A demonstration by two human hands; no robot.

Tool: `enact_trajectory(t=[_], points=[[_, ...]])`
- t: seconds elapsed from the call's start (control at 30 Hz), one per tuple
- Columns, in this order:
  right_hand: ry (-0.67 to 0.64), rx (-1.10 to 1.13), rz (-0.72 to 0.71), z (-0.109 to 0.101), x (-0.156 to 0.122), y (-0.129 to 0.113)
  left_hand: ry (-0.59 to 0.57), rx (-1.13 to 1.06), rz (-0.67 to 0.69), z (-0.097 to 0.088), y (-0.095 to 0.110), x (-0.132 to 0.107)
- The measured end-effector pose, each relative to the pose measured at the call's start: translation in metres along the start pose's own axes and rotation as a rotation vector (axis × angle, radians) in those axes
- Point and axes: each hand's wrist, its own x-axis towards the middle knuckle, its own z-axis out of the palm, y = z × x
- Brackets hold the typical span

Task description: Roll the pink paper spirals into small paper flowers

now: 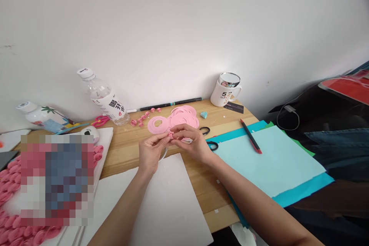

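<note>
My left hand [151, 152] and my right hand [191, 140] meet over the desk, fingertips closed on a small pink rolled paper flower [171, 135] between them. Just beyond lie pink paper spirals and rings [184, 117], partly hidden by my fingers. Several finished-looking pink paper rolls [141, 120] sit farther back on the left. Black-handled scissors [213, 145] show only their handles beside my right wrist. Under my left hand, a pale curved rim [163, 155] peeks out, too covered to name. White paper sheets [173, 192] lie beneath my forearms.
At the back stand a water bottle [105, 98] and a white mug [225, 91]. A black pen [171, 103] lies along the wall. Right of my arm, a red-and-black pen [251, 137] rests on light blue sheets [271, 161]. Pink paper flowers [14, 200] cover a board, partly pixelated, at left.
</note>
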Motion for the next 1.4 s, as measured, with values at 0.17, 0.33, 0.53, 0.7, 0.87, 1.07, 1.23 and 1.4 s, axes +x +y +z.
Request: enact_trajectory(t=[0.17,0.33,0.53,0.7,0.87,1.07,1.23,1.4], points=[[0.007,-0.055,-0.024,0.000,0.000,0.002,0.001,0.159,0.094,0.001,0.001,-0.003],[0.050,-0.102,-0.093,0.000,-0.001,0.003,-0.089,0.092,0.012,0.001,-0.002,-0.001],[0.018,-0.102,-0.072,-0.002,0.001,0.004,-0.047,0.101,0.004,0.000,-0.003,0.000],[0.028,-0.101,-0.077,-0.003,0.001,0.005,-0.117,0.116,-0.031,-0.001,0.004,0.000],[0.056,0.009,0.008,-0.001,0.001,0.000,-0.096,0.088,-0.021,-0.002,0.002,0.003],[0.056,0.179,0.100,-0.001,0.002,-0.008,-0.045,-0.025,-0.034,-0.001,-0.006,0.003],[0.060,0.167,0.103,0.000,0.001,-0.004,-0.008,-0.019,-0.052,0.003,-0.009,0.000],[0.042,0.036,0.004,-0.002,0.002,-0.005,-0.163,-0.048,-0.101,-0.002,-0.006,0.003]])
